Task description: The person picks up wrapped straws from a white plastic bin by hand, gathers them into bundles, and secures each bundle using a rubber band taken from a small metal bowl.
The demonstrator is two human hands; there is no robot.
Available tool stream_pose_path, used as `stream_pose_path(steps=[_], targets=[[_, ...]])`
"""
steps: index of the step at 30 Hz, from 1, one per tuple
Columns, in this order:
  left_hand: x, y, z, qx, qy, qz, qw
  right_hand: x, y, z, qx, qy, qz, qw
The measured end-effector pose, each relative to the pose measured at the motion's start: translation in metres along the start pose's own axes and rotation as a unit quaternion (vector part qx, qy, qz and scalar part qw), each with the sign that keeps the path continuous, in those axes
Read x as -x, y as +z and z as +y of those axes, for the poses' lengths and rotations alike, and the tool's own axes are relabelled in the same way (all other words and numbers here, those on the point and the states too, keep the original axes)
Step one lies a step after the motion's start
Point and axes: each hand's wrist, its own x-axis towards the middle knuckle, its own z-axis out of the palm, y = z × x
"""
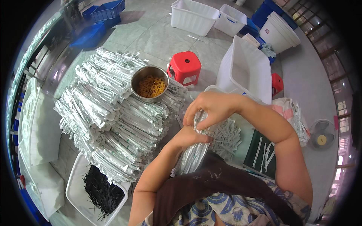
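Note:
A bundle of long, thin silver foil packets (191, 158) stands upright in front of my body. Wrapped round its middle, my left hand (186, 137) is closed on it. My right hand (215, 108) curls over the bundle's upper end, thumb and fingers bent to either side of it. At those fingertips a thin yellowish rubber band (189, 119) shows faintly; how far it goes round the packets is hidden. Beyond my hands, a steel bowl (150, 100) of yellow and brown rubber bands (152, 86) rests on a big pile of similar silver bundles (109, 109).
Loose small packets (228, 139) lie beside the bundle, left of a dark green board (260, 154) with strips on it. A white tub (77, 180) holds black sticks (100, 190). Farther off are a red stool (186, 64), a large white bin (245, 67) and a fan (321, 139).

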Motion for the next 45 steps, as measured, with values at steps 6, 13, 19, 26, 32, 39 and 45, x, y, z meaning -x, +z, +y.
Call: stream_pose_path(steps=[6,13,19,26,32,39,45], targets=[[-0.001,-0.003,-0.002,0.014,0.035,-0.023,0.999,0.007,-0.005,0.002,-0.263,0.021,0.039,0.964],[0.002,-0.01,0.0,0.149,0.049,-0.076,0.985,0.013,0.001,0.009,-0.34,-0.026,0.153,0.927],[-0.001,-0.012,0.002,0.118,0.062,-0.068,0.989,0.01,0.0,0.003,-0.175,-0.057,0.152,0.971],[-0.003,-0.008,0.005,0.065,0.079,-0.02,0.995,-0.021,-0.007,-0.035,0.299,0.131,-0.045,0.944],[0.007,-0.029,0.01,0.125,0.125,0.0,0.984,-0.016,-0.005,0.024,-0.24,-0.123,0.445,0.854],[0.013,-0.037,0.016,0.314,0.252,0.057,0.913,-0.007,0.119,0.03,-0.681,-0.02,0.013,0.732],[0.032,-0.034,0.038,0.065,0.199,0.379,0.902,-0.002,0.143,0.014,-0.282,0.215,0.15,0.923]])
